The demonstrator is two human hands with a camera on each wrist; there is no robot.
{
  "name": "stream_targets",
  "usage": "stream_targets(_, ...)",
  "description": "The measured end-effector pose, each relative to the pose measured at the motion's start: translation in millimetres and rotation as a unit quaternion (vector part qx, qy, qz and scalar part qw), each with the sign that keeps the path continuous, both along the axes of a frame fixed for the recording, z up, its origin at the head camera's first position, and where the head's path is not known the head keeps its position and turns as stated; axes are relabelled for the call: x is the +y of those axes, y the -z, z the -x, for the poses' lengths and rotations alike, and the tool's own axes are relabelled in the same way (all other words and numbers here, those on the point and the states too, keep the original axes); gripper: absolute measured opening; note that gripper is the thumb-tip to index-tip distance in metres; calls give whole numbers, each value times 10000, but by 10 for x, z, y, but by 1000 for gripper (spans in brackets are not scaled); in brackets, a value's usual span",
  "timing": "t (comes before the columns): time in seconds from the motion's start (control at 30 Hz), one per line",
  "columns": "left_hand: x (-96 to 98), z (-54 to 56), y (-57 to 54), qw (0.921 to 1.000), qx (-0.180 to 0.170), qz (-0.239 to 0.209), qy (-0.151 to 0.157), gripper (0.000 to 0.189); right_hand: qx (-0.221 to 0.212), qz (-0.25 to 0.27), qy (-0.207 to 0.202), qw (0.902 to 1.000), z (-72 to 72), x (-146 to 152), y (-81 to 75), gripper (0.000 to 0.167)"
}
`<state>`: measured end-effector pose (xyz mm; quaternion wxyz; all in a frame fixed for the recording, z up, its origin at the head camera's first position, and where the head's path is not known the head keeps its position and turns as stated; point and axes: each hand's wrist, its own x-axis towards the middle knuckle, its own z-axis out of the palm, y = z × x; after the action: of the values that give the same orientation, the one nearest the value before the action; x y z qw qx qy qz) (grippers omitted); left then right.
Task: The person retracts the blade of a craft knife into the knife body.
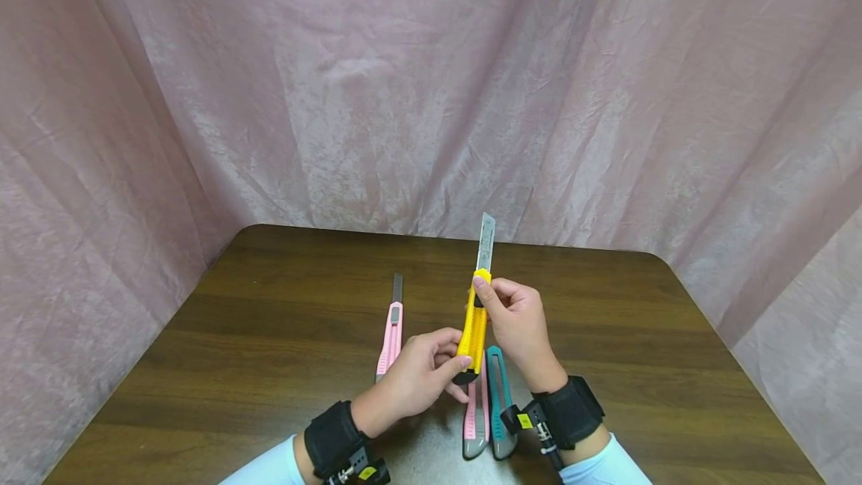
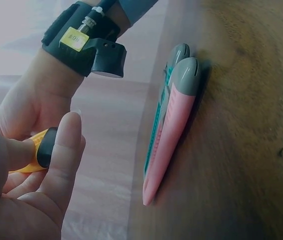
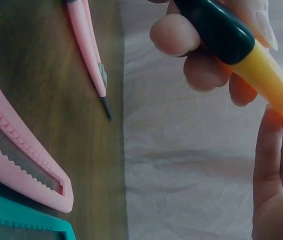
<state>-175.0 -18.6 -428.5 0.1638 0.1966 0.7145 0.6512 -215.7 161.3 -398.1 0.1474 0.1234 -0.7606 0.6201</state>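
Observation:
A yellow box cutter [image 1: 475, 331] is held up over the table, its long blade [image 1: 485, 242] extended and pointing away from me. My left hand [image 1: 420, 373] pinches its lower end near the black cap [image 2: 46, 147]. At the upper end, my right hand [image 1: 528, 324] grips the body, thumb lying by the dark slider. Below the hands a pink box cutter [image 2: 174, 115] and a teal box cutter [image 1: 500, 395] lie side by side, blades drawn in. Another pink box cutter [image 1: 392, 331] rests beyond my left hand with its blade out; the left hand hides its lower end.
Everything lies on a dark brown wooden table [image 1: 269, 343] with rounded far corners. A pinkish curtain [image 1: 377, 96] hangs behind it and along both sides. Black wrist bands [image 1: 569, 412] with small cameras are strapped on both arms.

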Motion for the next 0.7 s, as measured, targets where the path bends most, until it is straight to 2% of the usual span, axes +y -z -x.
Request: stream_targets(0.7, 1, 1, -9, 9999, -8, 99, -52, 33, -99, -72, -13, 9999, 24, 7, 8, 30)
